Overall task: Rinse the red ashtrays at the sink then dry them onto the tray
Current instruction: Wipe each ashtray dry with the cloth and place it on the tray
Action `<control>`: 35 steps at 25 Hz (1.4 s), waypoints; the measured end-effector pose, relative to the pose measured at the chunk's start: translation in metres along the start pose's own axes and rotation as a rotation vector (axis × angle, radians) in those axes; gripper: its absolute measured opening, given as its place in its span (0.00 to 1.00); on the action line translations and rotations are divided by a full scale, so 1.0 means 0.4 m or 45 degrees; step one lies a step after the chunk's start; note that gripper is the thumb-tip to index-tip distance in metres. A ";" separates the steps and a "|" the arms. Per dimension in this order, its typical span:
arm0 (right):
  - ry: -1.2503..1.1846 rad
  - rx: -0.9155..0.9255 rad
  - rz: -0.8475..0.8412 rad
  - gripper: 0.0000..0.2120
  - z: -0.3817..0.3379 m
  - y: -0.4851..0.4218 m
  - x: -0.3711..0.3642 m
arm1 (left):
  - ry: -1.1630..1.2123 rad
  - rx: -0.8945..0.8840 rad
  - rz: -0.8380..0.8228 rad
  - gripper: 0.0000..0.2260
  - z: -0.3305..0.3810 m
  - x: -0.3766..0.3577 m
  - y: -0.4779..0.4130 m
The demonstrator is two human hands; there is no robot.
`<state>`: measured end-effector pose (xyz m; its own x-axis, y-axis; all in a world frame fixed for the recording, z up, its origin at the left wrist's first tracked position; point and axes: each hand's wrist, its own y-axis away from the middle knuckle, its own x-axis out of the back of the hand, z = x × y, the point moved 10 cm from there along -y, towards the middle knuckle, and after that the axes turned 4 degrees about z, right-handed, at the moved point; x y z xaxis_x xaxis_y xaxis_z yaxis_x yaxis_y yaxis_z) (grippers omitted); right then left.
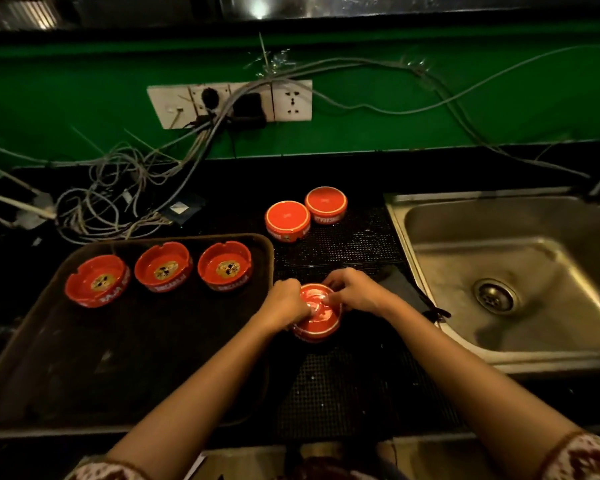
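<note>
Presently, three red ashtrays stand upright in a row on the tray, along its far side: the left ashtray, the middle ashtray and the right ashtray; these I judge finished. A fourth ashtray sits upside down on the counter just right of the tray, between the tray and the sink. The left hand and the right hand both rest on it, fingers curled over its upturned base, grasping or pressing it; whether a cloth lies under the fingers cannot be told. Two more ashtrays sit inverted beyond the tray's far right corner, touching or nearly so, awaiting drying by my estimate. The task therefore appears about half complete: three placed, one in hand, two outstanding. The sink basin is empty and no water is seen running. The counter right of the tray carries a dark perforated mat, and a dark cloth lies at the sink's near edge. Behind the tray, a green wall bears a socket panel with a tangle of loose cables spilling onto the counter. Lighting is dim.
</note>
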<state>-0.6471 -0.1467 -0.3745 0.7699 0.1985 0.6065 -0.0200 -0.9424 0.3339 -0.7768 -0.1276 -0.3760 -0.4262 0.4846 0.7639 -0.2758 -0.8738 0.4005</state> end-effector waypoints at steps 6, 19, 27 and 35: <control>-0.100 -0.117 -0.050 0.19 0.016 0.003 -0.009 | 0.069 0.063 0.103 0.25 -0.036 -0.027 0.008; -0.083 -0.078 0.143 0.12 0.028 0.008 0.049 | 0.391 0.300 0.479 0.31 -0.014 -0.014 0.071; 0.022 0.322 -0.223 0.25 -0.044 -0.046 0.099 | 0.480 0.247 0.495 0.28 0.029 0.027 0.082; 0.303 0.395 -0.156 0.30 -0.002 -0.038 0.203 | 0.524 0.141 0.509 0.18 0.138 0.055 0.064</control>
<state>-0.5849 -0.1158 -0.3296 0.5848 0.3368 0.7380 0.2840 -0.9372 0.2027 -0.7458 -0.1416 -0.3209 -0.7843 0.0723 0.6161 0.0580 -0.9803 0.1889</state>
